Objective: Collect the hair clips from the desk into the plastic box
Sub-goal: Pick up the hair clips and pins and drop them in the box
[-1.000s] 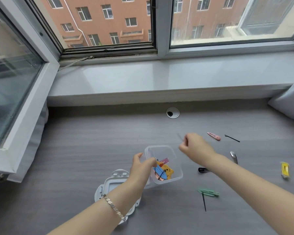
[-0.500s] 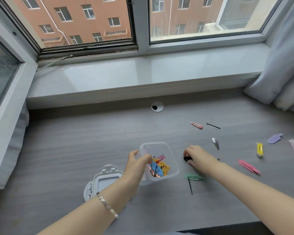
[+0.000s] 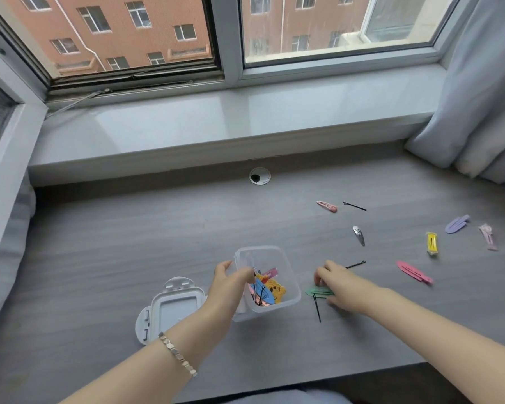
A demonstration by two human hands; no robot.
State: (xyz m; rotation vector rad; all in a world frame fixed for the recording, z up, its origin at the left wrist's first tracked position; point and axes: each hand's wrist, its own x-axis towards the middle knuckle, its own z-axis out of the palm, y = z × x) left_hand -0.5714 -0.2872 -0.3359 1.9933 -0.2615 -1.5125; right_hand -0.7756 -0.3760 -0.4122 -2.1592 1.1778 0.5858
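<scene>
My left hand (image 3: 231, 290) grips the left rim of the clear plastic box (image 3: 277, 250), which holds several coloured clips. My right hand (image 3: 341, 284) rests on the desk right of the box. Its fingers curl down just above a green clip (image 3: 318, 292) and hide what is under them. One black bobby pin (image 3: 317, 309) lies below the green clip and another (image 3: 356, 264) behind the hand. Farther right lie a silver clip (image 3: 359, 235), a pink clip (image 3: 327, 206), a long pink clip (image 3: 413, 271), a yellow clip (image 3: 432, 242) and a purple clip (image 3: 456, 224).
The box's white lid (image 3: 172, 309) lies upside down left of the box. A cable hole (image 3: 259, 176) sits at the desk's back edge below the window sill (image 3: 216, 123). A curtain (image 3: 484, 97) hangs at the right. A pale pink clip (image 3: 488, 237) lies near it.
My right hand dropped from above the box onto the desk at its right, onto a black clip that is now out of sight. The left hand stayed on the box.
</scene>
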